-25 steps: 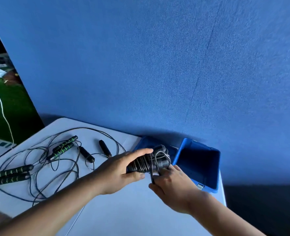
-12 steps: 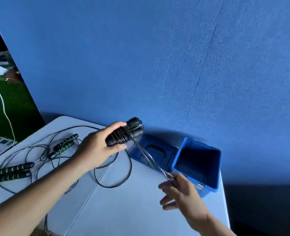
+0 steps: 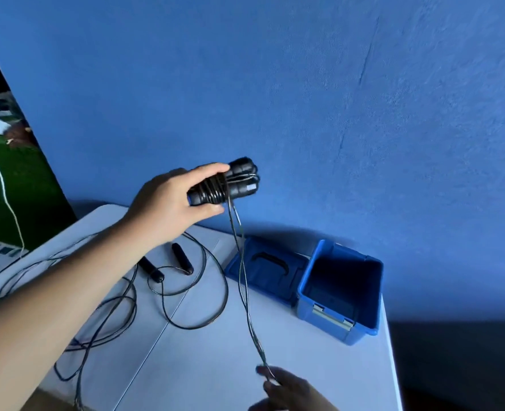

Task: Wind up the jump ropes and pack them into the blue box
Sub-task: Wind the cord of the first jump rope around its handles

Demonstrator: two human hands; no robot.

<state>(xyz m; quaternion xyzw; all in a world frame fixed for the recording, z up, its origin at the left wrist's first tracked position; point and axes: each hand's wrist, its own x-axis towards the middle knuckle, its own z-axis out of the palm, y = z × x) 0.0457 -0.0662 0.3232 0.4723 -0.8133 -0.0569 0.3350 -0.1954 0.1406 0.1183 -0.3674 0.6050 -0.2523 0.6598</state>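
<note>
The left hand [image 3: 171,203] is raised before the felt-like blue wall [image 3: 334,99], clasping black handles [image 3: 230,182] bound in thin cord [image 3: 242,280]. That cord slants down to the right hand [image 3: 287,390], seemingly pinched in blurred fingertips. Loose ropes [image 3: 186,277] sprawl over the white table [image 3: 289,366] beside the lid [image 3: 263,268] and open blue box [image 3: 343,292].

A pair of black jump rope handles [image 3: 227,183] is held together above the tabletop, with several turns of thin cord wound around them. A doubled cord [image 3: 244,280] is stretched down from them. A second jump rope [image 3: 168,266] is laid loose near the tabletop's far edge. The blue box [image 3: 341,292] is placed open at the far right corner, its lid [image 3: 263,266] laid flat just beside it.
</note>
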